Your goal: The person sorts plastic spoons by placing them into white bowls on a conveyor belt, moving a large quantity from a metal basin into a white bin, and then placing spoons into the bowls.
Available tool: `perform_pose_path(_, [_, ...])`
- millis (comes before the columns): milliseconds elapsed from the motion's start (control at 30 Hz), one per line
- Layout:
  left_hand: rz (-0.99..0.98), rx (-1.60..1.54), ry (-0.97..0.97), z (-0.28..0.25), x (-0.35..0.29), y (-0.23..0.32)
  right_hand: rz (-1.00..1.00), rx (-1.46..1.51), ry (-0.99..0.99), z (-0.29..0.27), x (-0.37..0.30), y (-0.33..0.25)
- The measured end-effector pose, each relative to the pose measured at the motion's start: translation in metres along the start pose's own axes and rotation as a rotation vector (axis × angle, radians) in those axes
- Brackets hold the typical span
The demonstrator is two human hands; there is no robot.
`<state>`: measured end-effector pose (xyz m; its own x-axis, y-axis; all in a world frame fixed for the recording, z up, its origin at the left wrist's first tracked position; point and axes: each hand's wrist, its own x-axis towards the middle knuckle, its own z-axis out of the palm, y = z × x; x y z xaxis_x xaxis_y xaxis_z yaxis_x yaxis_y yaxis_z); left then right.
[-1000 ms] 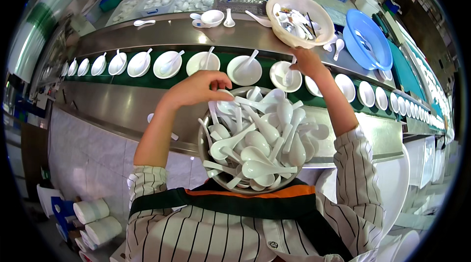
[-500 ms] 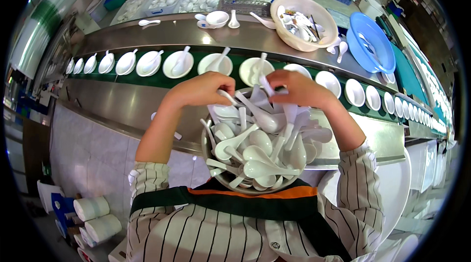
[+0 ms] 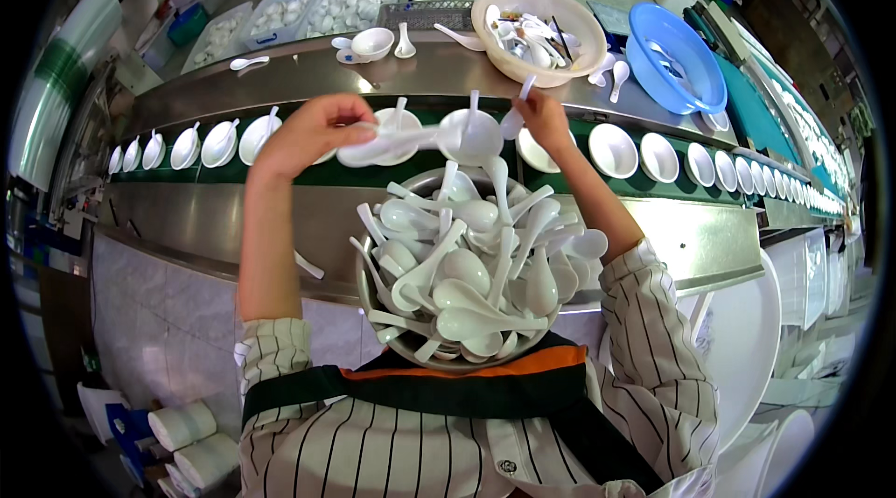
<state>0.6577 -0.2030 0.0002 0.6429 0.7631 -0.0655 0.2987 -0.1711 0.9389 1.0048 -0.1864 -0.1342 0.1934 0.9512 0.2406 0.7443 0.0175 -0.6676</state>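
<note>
My left hand [image 3: 325,129] is closed on a white spoon [image 3: 387,145], blurred by motion; whether it holds more than one I cannot tell. That spoon stretches rightward over the bowls on the belt. A second white spoon [image 3: 516,109] is pinched in the fingers of my right hand [image 3: 544,117], just above a white bowl [image 3: 535,154] with no spoon showing in it. Left of it, another bowl [image 3: 478,139] has a spoon handle sticking up. Close to my body, a round metal basin [image 3: 366,288] is heaped with white spoons [image 3: 467,265].
A green conveyor belt [image 3: 583,139] carries a row of white bowls; those at left have spoons. Beyond it, a steel ledge [image 3: 280,78] holds a cream basin [image 3: 485,48] of spoons, a blue basin [image 3: 644,78], loose spoons and a bowl. Tubs of white crockery [image 3: 350,5] stand behind.
Both hands have come up from the heap of spoons, each with a spoon. My left hand has moved up and leftward; my right hand has lifted over the belt. The view has shifted slightly.
</note>
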Motion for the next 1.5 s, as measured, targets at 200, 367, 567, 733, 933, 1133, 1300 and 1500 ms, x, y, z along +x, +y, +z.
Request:
perform_pose_path(200, [-0.096, -0.576, 0.068, 0.059, 0.070, -0.069, -0.097, -0.278, 0.102, -0.007, -0.016, 0.000])
perform_pose_path(367, [-0.127, -0.620, 0.150, 0.080, 0.090, -0.091, -0.103, 0.184, -0.319, -0.008, -0.024, -0.023])
perform_pose_path(567, [0.003, -0.239, 0.093, 0.086, 0.086, -0.088, 0.108, 0.829, -0.638, 0.003, -0.043, -0.064])
perform_pose_path(733, [0.102, -0.089, 0.091, 0.086, 0.083, -0.076, 0.171, 0.759, -0.386, 0.016, -0.030, -0.052])
perform_pose_path(933, [-0.079, 0.623, 0.285, 0.052, 0.036, -0.108, 0.193, 0.543, -0.092, 0.002, -0.012, -0.030])
perform_pose_path(1133, [-0.154, 1.013, 0.328, 0.037, 0.011, -0.144, 0.116, 0.574, -0.147, -0.003, 0.005, -0.065])
perform_pose_path(1300, [-0.216, 1.065, 0.382, 0.021, 0.000, -0.140, 0.144, 0.478, -0.427, 0.016, 0.023, -0.062])
perform_pose_path(1500, [-0.065, 1.013, 0.414, -0.006, -0.030, -0.144, 0.027, 0.569, -0.213, 0.000, 0.028, -0.066])
